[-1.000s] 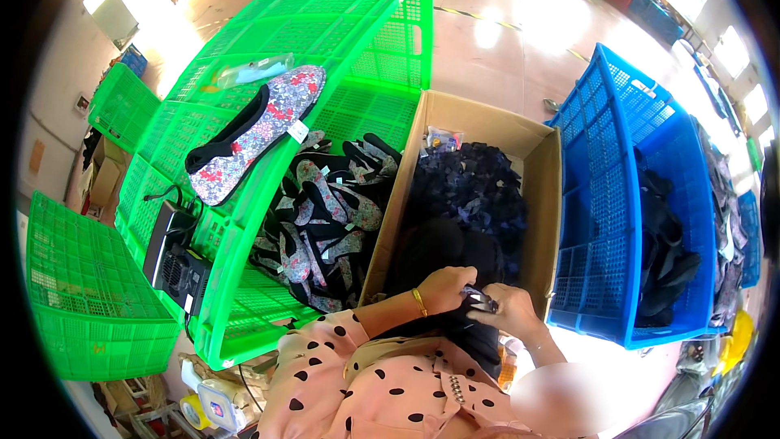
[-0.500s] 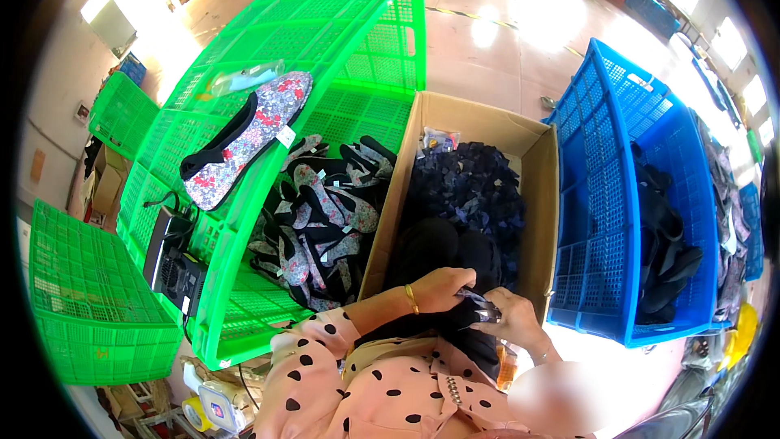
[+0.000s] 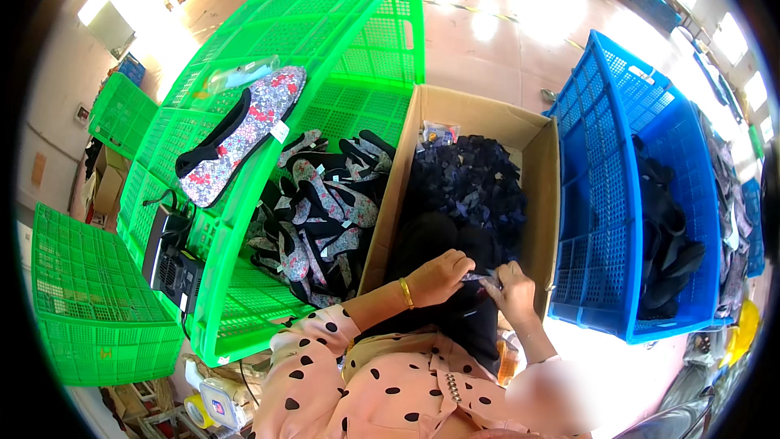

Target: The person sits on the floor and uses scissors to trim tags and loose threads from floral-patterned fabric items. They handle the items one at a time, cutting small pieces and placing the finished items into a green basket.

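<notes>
My left hand (image 3: 439, 278), a gold bracelet at its wrist, is closed in a pinch over my lap. Close by on its right, my right hand (image 3: 515, 294) is closed too. Between the fingertips of both runs a small greyish strip of fabric (image 3: 478, 277). Most of the strip is hidden by fingers, and its kind is unclear against my black clothing. A cardboard box (image 3: 540, 187) stands just beyond my hands, heaped with dark fabric scraps (image 3: 467, 183).
At left a green crate (image 3: 219, 333) holds several floral slippers (image 3: 309, 228). One floral slipper (image 3: 244, 134) and a black device with a cord (image 3: 172, 264) lie on its side. A blue crate (image 3: 597, 195) at right contains black slipper-like items (image 3: 668, 248).
My right hand has risen slightly, its fingers now pinched upward. The left hand has moved up a little, and the strip between them now looks flatter and straighter.
</notes>
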Available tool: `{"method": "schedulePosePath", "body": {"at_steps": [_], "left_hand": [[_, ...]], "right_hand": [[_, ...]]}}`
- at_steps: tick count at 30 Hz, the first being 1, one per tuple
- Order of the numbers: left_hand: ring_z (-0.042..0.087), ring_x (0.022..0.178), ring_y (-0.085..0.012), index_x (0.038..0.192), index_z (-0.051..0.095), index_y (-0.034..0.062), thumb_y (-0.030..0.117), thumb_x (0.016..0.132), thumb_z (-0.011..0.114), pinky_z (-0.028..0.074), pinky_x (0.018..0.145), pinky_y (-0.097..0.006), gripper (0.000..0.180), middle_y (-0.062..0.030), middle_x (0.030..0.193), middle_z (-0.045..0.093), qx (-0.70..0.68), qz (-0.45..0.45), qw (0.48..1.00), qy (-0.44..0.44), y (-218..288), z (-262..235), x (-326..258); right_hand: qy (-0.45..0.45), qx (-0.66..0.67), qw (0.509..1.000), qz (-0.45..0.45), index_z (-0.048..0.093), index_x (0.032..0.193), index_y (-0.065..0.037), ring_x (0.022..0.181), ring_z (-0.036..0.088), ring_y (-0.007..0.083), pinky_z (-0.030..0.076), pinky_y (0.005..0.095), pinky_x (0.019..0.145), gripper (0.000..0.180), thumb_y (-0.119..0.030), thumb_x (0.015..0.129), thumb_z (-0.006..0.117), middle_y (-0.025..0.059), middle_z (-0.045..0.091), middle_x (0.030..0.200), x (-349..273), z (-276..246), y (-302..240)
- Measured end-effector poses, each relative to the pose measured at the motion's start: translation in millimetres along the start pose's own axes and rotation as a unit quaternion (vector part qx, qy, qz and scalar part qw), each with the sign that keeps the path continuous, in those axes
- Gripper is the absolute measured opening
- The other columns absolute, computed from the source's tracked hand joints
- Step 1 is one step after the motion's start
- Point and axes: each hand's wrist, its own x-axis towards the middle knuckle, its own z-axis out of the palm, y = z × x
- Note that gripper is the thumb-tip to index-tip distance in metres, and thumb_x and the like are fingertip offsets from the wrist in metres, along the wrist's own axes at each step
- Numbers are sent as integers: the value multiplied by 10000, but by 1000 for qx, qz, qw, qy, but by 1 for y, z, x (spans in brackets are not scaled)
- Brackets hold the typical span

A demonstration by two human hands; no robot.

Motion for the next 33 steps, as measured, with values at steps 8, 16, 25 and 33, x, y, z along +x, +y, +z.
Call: {"method": "schedulePosePath", "body": {"at_steps": [8, 16, 25, 33], "left_hand": [[547, 757, -315, 866, 489, 56, -63, 696, 619, 465, 678, -385, 244, -104, 822, 518, 62, -55, 993, 90, -15, 9, 19], [616, 714, -115, 929, 572, 62, -10, 791, 647, 491, 617, -244, 172, -18, 870, 603, -275, -196, 934, 116, -2, -13, 15], [602, 750, -84, 914, 606, 38, 26, 832, 635, 493, 698, -246, 88, -7, 821, 629, -39, -358, 844, 397, -157, -55, -97], [525, 1142, -363, 1268, 490, 89, 246, 721, 753, 421, 985, -437, 627, -165, 1215, 581, 221, -626, 732, 152, -248, -23, -205]], "right_hand": [[30, -36, 998, 42, 504, 791, -72, 600, 612, 309, 471, 392, 527, 266, -144, 714, 748, 118, 585, 655, 12, 9, -11], [11, 219, 942, 253, 581, 818, 2, 566, 420, 157, 416, 336, 538, 156, -125, 848, 666, 129, 561, 654, 7, -24, -5], [478, 457, 734, 154, 557, 969, -128, 462, 247, 58, 204, 218, 404, 505, -608, 950, 401, -19, 475, 682, 21, -164, 86], [125, 659, 629, 393, 552, 976, -133, 440, 316, 53, 222, 205, 400, 384, -512, 957, 491, -30, 480, 631, 22, -8, 0]]}}
